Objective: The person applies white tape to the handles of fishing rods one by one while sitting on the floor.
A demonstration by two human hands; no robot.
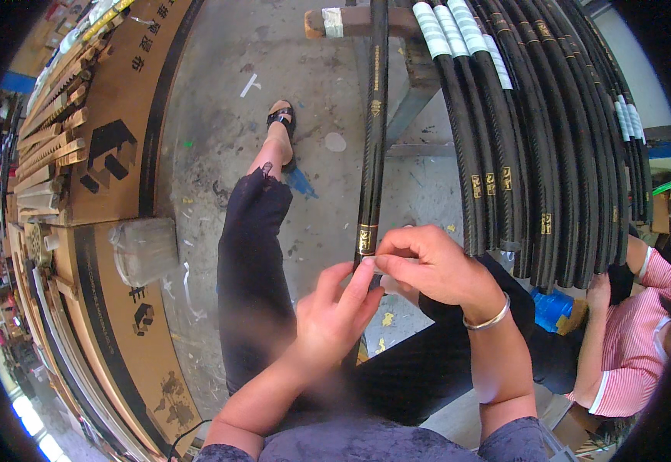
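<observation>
A long black tube [374,138] with gold markings runs upright through the middle of the view, its near end reaching my hands. My left hand [331,312] is closed around the tube's lower part, with a finger pressed against it just below a gold-marked patch [365,239]. From the right, my right hand [435,266] meets it there, its thumb and forefinger pinched together at the tube's surface. Something small and whitish shows at the pinched fingertips, too small to name. A metal bangle [489,314] circles my right wrist.
Several similar black tubes [539,154] lie side by side on a rack at right, some with pale wrapped ends. A co-worker in a striped shirt [628,339] sits at the right. Large cardboard boxes [131,100] and wooden strips [50,138] line the left.
</observation>
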